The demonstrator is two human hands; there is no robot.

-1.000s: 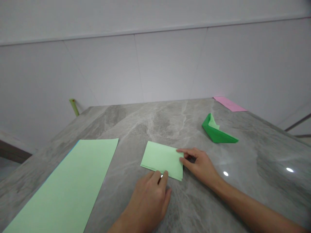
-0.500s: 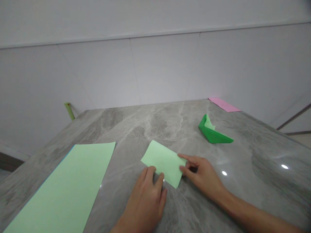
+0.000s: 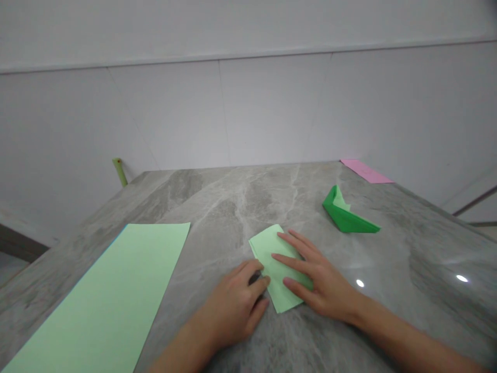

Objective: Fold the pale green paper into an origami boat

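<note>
Flat, dim grey light. Two white glare spots (image 3: 360,283) on table (image 3: 217,202), right of right hand (image 3: 328,282). Picture slightly soft.

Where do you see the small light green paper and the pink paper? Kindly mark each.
Small light green paper (image 3: 276,272), head view: upper face, near the middle.
Pink paper (image 3: 365,171), head view: middle of its upper face.

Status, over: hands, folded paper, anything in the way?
Right hand spread on folded light-green paper. Left hand at its left edge. Green folded piece apart, not in the way.
</note>
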